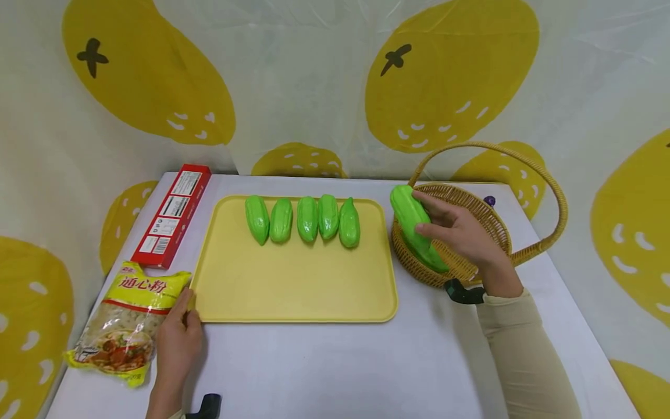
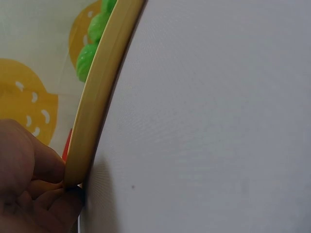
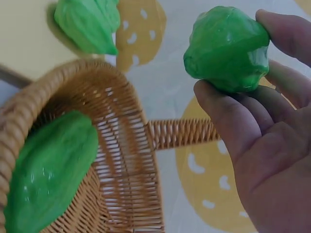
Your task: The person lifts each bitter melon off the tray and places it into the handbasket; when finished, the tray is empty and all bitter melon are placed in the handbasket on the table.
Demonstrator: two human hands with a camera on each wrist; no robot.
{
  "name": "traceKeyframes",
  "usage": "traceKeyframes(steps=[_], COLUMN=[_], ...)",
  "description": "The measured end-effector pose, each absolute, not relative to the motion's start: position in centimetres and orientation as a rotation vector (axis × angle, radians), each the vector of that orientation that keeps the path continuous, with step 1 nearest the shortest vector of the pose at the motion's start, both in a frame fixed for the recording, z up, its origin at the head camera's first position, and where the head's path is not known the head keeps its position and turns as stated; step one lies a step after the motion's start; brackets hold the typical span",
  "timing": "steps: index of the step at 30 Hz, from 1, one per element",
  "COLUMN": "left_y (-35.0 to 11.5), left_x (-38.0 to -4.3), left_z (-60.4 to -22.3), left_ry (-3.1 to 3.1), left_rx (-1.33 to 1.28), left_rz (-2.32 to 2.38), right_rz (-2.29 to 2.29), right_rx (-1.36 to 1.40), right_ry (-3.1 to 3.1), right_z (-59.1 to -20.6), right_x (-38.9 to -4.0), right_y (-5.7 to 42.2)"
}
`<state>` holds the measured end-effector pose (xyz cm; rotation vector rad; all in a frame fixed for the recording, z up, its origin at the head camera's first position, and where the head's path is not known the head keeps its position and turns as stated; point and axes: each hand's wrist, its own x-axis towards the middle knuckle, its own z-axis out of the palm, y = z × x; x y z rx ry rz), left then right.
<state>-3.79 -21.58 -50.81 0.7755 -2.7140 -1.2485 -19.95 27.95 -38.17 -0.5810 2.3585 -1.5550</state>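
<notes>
My right hand (image 1: 466,233) holds a green, ridged, gourd-like toy vegetable (image 1: 407,208) over the left side of a wicker basket (image 1: 496,218). In the right wrist view, thumb and fingers curl round its near end. Inside the basket lies another green toy vegetable (image 3: 53,170), partly hidden by the held one in the head view. A row of several such green vegetables (image 1: 307,218) lies along the far part of a yellow tray (image 1: 293,285). At the tray's near left corner, my left hand (image 1: 180,337) grips the edge, its fingertips against the rim in the left wrist view.
Left of the tray lie a yellow bag of pasta (image 1: 120,323) and a long red box (image 1: 173,215). The basket's tall handle (image 1: 557,203) arches out to the right. A small purple item (image 1: 489,201) sits behind the basket. A fruit-patterned curtain (image 1: 298,70) hangs behind the white table (image 1: 335,372).
</notes>
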Motion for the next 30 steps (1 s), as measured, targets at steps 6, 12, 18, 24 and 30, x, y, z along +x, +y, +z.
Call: traceKeyframes(steps=[6,12,18,24,30], left_y=[-21.7,-21.7,-21.7,-21.7,-21.7], left_x=[-3.8,-3.8,-3.8,-3.7,-3.8], left_z=[-50.8,-50.8,-50.8,-50.8,-50.6], left_ry=[-2.708,-2.699,-2.707,-2.708,-2.705], left_rx=[0.776,0.769,0.779,0.777,0.759], left_rz=[-1.257,-1.252,-1.257,-1.255,-1.257], right_rz=[-1.483,-1.421,-1.263,-1.136,-1.125], right_rx=[-0.532,-0.454,-0.345,-0.269,-0.214], right_ry=[2.427,2.511,2.615,2.639,2.603], right_z=[-38.4,-38.4,-38.9,-39.6,-40.3], right_x=[-20.7,-21.2,-21.6,-21.9,-22.1], right_y=[28.9,29.9,30.8,31.3,31.5])
